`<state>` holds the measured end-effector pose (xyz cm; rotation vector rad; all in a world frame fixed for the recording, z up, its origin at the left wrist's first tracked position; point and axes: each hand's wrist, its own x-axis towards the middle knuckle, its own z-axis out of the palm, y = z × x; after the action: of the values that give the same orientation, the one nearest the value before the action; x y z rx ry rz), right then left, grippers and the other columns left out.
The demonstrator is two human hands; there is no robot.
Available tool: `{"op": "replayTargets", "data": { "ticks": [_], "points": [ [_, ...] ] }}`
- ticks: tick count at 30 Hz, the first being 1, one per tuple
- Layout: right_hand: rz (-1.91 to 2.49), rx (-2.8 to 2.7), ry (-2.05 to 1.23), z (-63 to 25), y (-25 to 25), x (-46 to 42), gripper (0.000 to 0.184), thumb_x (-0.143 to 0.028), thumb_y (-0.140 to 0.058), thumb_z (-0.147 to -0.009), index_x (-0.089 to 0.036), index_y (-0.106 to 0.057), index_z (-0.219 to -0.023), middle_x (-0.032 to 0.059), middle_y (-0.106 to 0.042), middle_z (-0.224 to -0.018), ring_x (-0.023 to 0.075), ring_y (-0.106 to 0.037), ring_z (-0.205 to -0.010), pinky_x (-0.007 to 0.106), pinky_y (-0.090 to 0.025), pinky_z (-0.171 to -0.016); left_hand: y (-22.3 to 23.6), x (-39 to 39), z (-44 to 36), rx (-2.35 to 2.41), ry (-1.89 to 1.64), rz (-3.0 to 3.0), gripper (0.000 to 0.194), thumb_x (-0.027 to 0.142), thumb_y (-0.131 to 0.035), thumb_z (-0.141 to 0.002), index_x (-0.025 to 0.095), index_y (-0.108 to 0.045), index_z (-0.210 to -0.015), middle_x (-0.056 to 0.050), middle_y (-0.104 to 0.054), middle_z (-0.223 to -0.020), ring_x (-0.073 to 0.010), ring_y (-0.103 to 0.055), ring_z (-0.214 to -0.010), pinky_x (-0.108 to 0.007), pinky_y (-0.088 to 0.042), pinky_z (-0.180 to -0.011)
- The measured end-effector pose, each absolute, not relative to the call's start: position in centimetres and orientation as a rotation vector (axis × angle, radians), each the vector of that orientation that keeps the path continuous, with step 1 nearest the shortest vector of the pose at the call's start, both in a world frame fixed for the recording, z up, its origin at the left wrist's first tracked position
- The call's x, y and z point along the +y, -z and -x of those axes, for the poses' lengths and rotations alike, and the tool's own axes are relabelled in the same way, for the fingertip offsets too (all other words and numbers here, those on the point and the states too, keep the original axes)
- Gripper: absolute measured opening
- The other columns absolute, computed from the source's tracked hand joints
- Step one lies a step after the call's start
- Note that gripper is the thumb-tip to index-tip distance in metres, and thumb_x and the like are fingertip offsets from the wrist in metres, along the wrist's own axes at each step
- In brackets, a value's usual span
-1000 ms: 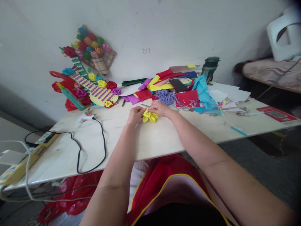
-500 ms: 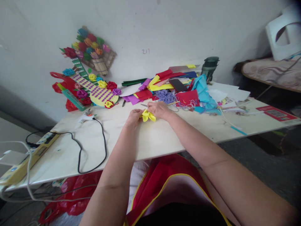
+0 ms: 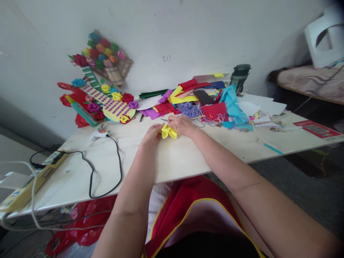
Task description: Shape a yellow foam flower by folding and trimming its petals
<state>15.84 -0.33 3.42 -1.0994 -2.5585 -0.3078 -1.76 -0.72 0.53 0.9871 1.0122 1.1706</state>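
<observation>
Over the middle of the table I have a yellow paper flower [image 3: 168,132] between both hands, its petals spread towards me. My left hand [image 3: 153,134] pinches it from the left side. My right hand [image 3: 180,124] is closed at its right edge, with a thin wooden stick [image 3: 199,117] jutting out to the right from behind the knuckles. The fingertips and the stick's other end are hidden. Just beyond the fingers shows a narrow grey pointed tip [image 3: 163,120]; what it belongs to is covered.
Behind my hands lie coloured paper, purple yarn [image 3: 189,110] and a phone [image 3: 203,97]. A green bottle [image 3: 239,77] stands at the back right. At left are a flower-decorated guitar shape [image 3: 118,108], a white glue gun [image 3: 99,133], its black cord [image 3: 90,172] and a power strip [image 3: 40,172].
The flower has turned and shifted slightly left. My right hand has moved a little left, and the wooden stick now shows beside it. My left hand keeps its pinch.
</observation>
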Motion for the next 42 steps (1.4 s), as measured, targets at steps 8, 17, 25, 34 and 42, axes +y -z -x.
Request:
{"op": "replayTargets", "data": {
  "ticks": [8,17,25,34,42],
  "points": [
    [1.197,-2.516,0.242,-15.9,-3.5,-0.4,0.034,-0.034,-0.038,-0.096,-0.023,-0.07,-0.1,0.0057,-0.065,-0.116,0.0155,-0.057,-0.076,0.029,-0.024,-0.059,-1.0,-0.6,1.7,1.028,-1.152,-0.929,0.011,0.022,-0.069,-0.072,0.012,-0.064,-0.075,-0.006,-0.068,-0.072,-0.0157,-0.065,-0.065,-0.027,-0.056,-0.06],
    [1.184,-2.492,0.16,-15.9,-3.4,-0.1,0.032,-0.031,-0.04,-0.095,-0.023,-0.071,-0.097,0.0059,-0.064,-0.118,0.0149,-0.056,-0.077,0.029,-0.026,-0.06,-1.4,-1.2,1.8,1.004,-1.117,-0.98,0.01,0.017,-0.068,-0.066,0.01,-0.068,-0.073,-0.005,-0.068,-0.067,-0.0147,-0.063,-0.059,-0.025,-0.053,-0.055],
    [1.164,-2.503,0.181,-16.0,-3.3,0.0,0.034,-0.032,-0.039,-0.095,-0.023,-0.071,-0.096,0.0045,-0.064,-0.119,0.0152,-0.056,-0.078,0.029,-0.025,-0.061,-1.4,-1.1,2.1,0.985,-1.1,-0.971,0.01,0.015,-0.067,-0.067,0.01,-0.069,-0.075,-0.006,-0.07,-0.069,-0.0151,-0.064,-0.06,-0.025,-0.053,-0.057],
    [1.155,-2.483,0.154,-16.1,-3.3,0.1,0.033,-0.03,-0.041,-0.094,-0.022,-0.072,-0.097,0.0054,-0.065,-0.117,0.0147,-0.056,-0.078,0.028,-0.026,-0.062,-1.2,-0.5,1.9,0.998,-1.115,-0.863,0.008,0.017,-0.061,-0.076,0.011,-0.065,-0.076,-0.008,-0.071,-0.073,-0.0166,-0.067,-0.065,-0.028,-0.057,-0.062],
    [1.109,-2.449,0.118,-16.5,-2.6,0.9,0.031,-0.032,-0.044,-0.094,-0.023,-0.072,-0.104,0.0053,-0.064,-0.118,0.0146,-0.057,-0.081,0.027,-0.03,-0.064,-0.5,-0.3,1.9,0.984,-1.157,-0.978,0.011,0.019,-0.062,-0.077,0.008,-0.066,-0.075,-0.01,-0.071,-0.073,-0.0184,-0.068,-0.066,-0.031,-0.058,-0.067]
  ]
}}
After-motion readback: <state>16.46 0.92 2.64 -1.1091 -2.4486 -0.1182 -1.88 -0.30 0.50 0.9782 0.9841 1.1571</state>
